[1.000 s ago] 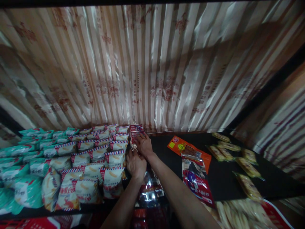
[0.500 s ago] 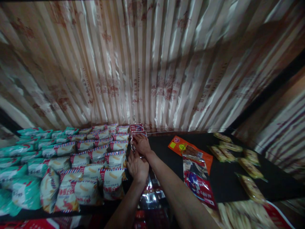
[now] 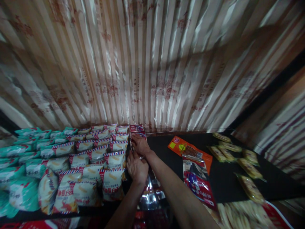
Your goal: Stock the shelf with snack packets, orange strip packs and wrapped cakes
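Apparent step: positioning a red packet (image 3: 143,135) near the rear of the black shelf (image 3: 162,148), beside white bags (image 3: 112,183). The right hand (image 3: 140,145) overlies it, the left hand (image 3: 137,168) nearer the front; whether their fingers grip cannot be told. The next move probably calls for withdrawing without dragging.

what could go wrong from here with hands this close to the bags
The left hand sits close beside the white snack bags, so it might tip one. The right forearm passes near the red pouch, which overlaps the orange packet, so a brush could shift either.
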`<state>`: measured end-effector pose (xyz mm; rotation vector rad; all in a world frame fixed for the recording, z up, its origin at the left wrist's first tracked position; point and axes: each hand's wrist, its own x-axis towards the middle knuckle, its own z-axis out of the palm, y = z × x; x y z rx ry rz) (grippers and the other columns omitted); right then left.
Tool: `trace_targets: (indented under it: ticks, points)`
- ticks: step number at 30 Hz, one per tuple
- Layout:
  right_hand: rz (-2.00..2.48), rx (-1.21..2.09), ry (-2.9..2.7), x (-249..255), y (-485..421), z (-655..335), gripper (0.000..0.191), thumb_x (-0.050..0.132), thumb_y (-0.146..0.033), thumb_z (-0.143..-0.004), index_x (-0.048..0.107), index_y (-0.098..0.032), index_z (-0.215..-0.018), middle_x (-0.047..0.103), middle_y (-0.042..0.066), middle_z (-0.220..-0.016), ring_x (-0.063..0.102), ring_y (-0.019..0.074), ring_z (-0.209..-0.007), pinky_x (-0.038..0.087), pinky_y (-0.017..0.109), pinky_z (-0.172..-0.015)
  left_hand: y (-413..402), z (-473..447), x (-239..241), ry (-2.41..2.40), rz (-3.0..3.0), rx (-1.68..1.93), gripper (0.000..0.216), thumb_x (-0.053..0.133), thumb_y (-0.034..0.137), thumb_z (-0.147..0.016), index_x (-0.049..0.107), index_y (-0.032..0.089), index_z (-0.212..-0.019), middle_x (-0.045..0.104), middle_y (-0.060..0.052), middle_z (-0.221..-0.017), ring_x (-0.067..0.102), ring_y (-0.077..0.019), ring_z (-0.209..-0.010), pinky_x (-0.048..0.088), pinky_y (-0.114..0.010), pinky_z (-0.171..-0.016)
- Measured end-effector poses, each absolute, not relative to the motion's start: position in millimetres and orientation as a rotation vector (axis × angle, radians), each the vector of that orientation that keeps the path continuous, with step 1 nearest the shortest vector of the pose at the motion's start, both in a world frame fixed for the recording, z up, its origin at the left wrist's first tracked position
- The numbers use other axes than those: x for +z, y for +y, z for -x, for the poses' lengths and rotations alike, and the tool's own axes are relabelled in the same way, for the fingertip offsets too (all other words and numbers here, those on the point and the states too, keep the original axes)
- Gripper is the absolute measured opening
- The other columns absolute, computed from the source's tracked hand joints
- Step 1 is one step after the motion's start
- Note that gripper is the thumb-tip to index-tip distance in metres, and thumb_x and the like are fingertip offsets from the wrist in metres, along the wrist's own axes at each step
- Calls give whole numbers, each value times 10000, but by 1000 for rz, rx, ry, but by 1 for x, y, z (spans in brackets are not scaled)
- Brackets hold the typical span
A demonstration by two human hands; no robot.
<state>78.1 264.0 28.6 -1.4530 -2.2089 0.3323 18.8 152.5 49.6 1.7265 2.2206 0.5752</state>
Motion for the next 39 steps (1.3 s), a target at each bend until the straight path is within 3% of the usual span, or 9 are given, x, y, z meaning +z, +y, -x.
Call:
trace_targets:
  ticks: [6,14,24,34,39]
  points:
    - [1490,329,-2081,42,254,-79,317,498,-141,-836,638,-176,-1118,596,81,-1250,473,164,-1224,348,316,-1048,144,-23,51,2193,-1756,657,481,459,155,-767,522,107,-1241,452,-162,-1382,379,-289,-1289,343,-412,-1025]
    - [1594,358,-1912,57,215,-86,297,467,-145,-856,670,-190,-1069,652,67,-1147,547,151,-1134,398,261,-987,115,-27,62,2076,-1772,735,486,416,99,-779,503,96,-1258,425,-152,-1409,317,-270,-1333,327,-424,-1050]
    - [1577,541,-1808,68,106,-76,292,441,-184,-881,666,-204,-1067,699,36,-1051,639,148,-957,461,240,-867,41,-8,56,1939,-1814,862,463,404,49,-770,541,90,-1210,584,-118,-1233,466,-210,-1208,348,-328,-1065]
    - [1510,773,-1782,-1,-16,-54,316,405,-239,-887,657,-209,-1076,699,54,-1061,647,170,-964,473,294,-894,-60,35,-10,1716,-1807,749,533,344,22,-756,536,160,-1234,604,-97,-1165,509,-179,-1137,382,-317,-1026]
    - [1855,1027,-1967,-56,-49,-45,309,417,-169,-867,672,-211,-1036,708,68,-1030,654,178,-956,470,251,-832,-90,56,-55,1727,-1601,420,397,441,48,-730,650,174,-1043,639,-71,-1117,554,-165,-1084,409,-254,-969]
